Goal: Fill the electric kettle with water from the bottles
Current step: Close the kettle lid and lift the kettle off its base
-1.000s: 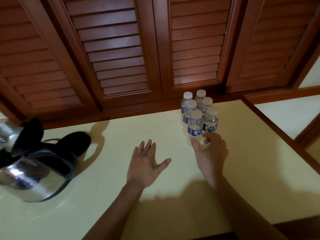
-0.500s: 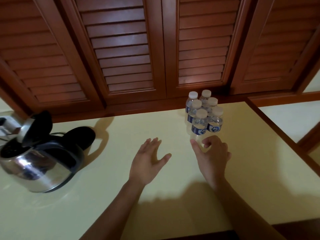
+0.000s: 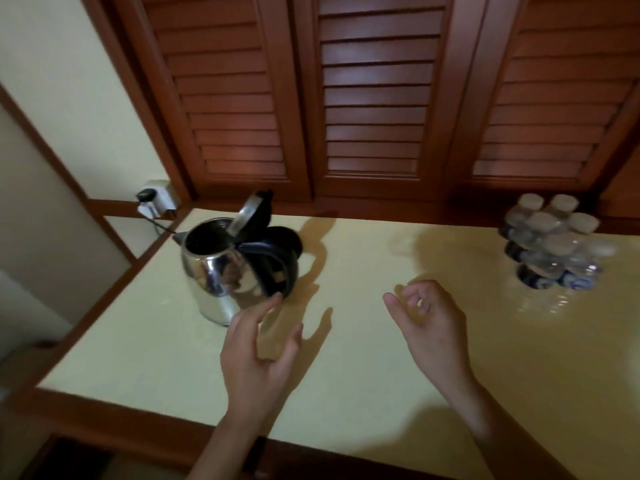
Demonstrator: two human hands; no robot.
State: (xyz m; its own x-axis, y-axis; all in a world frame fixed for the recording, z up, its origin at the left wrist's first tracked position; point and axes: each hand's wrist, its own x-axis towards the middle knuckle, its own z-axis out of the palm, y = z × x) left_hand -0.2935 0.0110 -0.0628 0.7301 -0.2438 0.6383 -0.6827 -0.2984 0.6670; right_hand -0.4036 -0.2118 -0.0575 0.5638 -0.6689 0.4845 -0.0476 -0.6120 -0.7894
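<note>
Head view. Looks down on a pale yellow table edged in brown wood, with slatted wooden shutters behind it. Has swung to the left since half a second ago. Brings the kettle, then at the left border, well into sight left of centre. Pushes the bottles, then in the middle, out toward the right border.

Shows the kettle upright on the table's back left part: steel body, black handle toward the person, lid tipped up and open, dark inside. Just behind it, a black round base. Past the table's corner, a white wall socket with a black plug in it, not seen in the earlier pictures.

Shows the bottles as a tight cluster of small clear ones with white caps and blue labels, blurred, standing at the table's back right.

Left hand: no longer over the middle of the table, now up beside the kettle. Fingers spread and relaxed, holding nothing, forefinger tip at the foot of the handle; cannot tell whether touching.

Right hand: earlier with thumb and fingers at the front bottle, now well apart from the cluster, over bare table. Fingers loosely curled, thumb out, nothing in it.
</note>
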